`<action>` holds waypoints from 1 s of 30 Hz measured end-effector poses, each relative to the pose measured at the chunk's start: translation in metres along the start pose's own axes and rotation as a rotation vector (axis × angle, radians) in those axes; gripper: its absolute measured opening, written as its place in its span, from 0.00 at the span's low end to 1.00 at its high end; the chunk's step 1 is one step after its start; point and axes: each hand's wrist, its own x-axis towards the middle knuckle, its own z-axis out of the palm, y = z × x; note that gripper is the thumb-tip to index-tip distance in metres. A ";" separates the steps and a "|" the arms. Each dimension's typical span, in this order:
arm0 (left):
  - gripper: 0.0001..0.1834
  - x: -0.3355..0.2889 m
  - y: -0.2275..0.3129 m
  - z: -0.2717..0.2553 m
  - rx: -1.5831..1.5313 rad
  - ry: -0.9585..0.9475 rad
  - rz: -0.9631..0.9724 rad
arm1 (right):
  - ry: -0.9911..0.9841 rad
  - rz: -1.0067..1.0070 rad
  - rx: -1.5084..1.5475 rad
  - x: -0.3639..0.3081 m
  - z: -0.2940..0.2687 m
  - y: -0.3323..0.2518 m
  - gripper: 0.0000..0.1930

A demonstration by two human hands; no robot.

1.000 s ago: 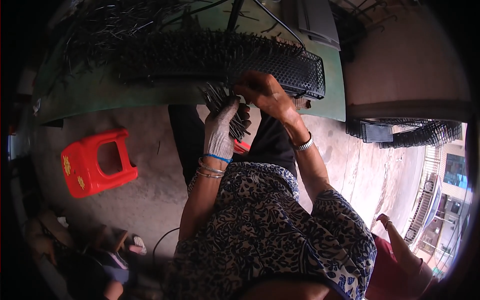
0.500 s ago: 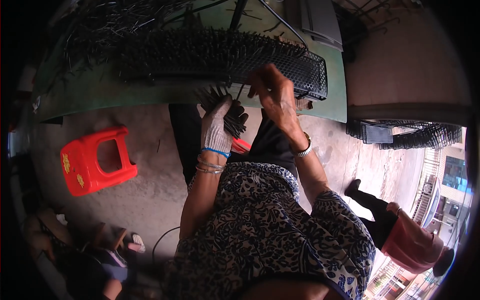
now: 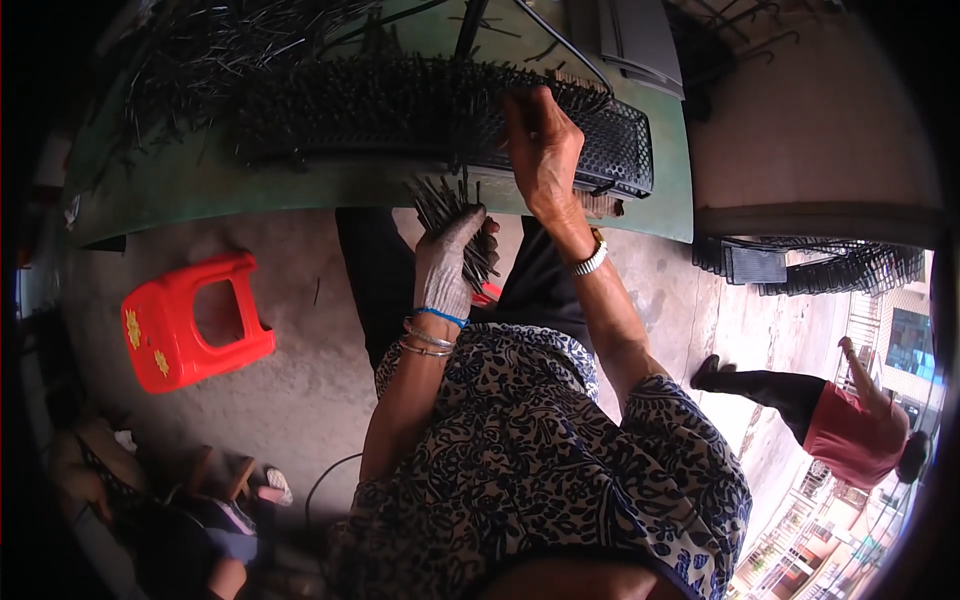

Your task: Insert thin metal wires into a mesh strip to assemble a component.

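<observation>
Two hands: the gloved left hand (image 3: 450, 243) is on the near side of the perforated black rack (image 3: 622, 150); the bare right hand (image 3: 548, 160) is over the rack, toward its right end.
Left fingers: wrapped around a bundle of thin black rods (image 3: 434, 204).
Right fingers: bent; against the dark rack I cannot tell whether the tips meet or pinch a rod.
Rod bundle: just beside the rack's near edge, leftward and nearer the wearer than the right fingers; its long axis slants toward the rack, far ends leaning left.
Nearer hand: the right to the rack; the left has the bundle.
Bundle's look: slim, dark, with uneven ends fanned out above the glove and more poking out below.
Standing rods (image 3: 370, 108): crowded, roughly upright, over the rack's left and middle; holes show at its right end.
Loose heap (image 3: 235, 55): similar pieces on the green worktop (image 3: 165, 205), beyond the rack's left part.
</observation>
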 end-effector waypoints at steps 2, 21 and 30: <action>0.08 -0.002 0.001 0.001 0.022 -0.001 0.017 | -0.023 0.019 0.015 -0.002 -0.001 -0.004 0.03; 0.09 0.003 -0.005 -0.006 0.081 0.024 0.087 | -0.289 0.176 0.051 -0.014 -0.026 -0.024 0.03; 0.08 -0.001 0.006 -0.005 -0.105 0.000 0.017 | 0.043 -0.079 -0.082 -0.003 0.004 -0.007 0.06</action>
